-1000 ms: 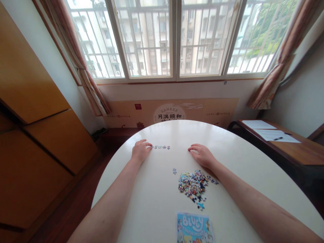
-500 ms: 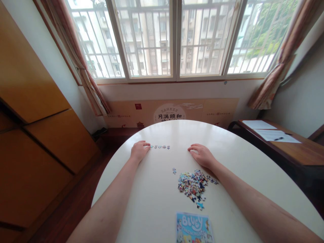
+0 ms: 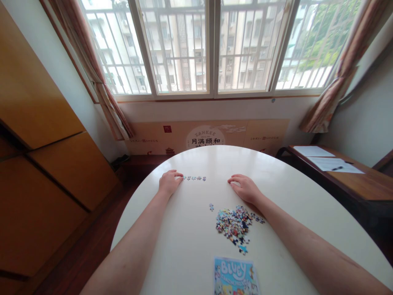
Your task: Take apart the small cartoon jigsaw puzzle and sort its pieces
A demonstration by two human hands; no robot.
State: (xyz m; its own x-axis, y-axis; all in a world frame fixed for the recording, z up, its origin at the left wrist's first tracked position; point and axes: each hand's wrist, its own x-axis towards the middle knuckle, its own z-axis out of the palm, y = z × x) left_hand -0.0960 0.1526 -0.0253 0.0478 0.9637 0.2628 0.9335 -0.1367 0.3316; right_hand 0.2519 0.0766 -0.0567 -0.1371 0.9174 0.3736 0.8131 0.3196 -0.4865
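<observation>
My left hand [image 3: 170, 182] rests on the round white table [image 3: 181, 246]. Its fingertips close on the leftmost jigsaw piece [image 3: 184, 178], partly covering it. That piece stands at the end of a short row of jigsaw pieces [image 3: 194, 178] running rightward. To the right of the row, my right hand [image 3: 245, 188] lies on the table with fingers loosely apart, holding nothing. Between my forearms is a heap of loose jigsaw pieces [image 3: 235, 223], with a stray piece [image 3: 211, 207] at its upper left and a bright blue one [image 3: 243, 249] below.
A blue picture card marked "Bluey" [image 3: 236, 276] lies at the near side of the table. Papers [image 3: 325, 164] and dark pens sit on a wooden desk [image 3: 368, 186] at right. Wooden cabinets [image 3: 70, 172] stand at left, and a barred window [image 3: 211, 49] is ahead.
My left hand has shifted very slightly right against the end piece. My right hand, the row and the heap stay as they were.
</observation>
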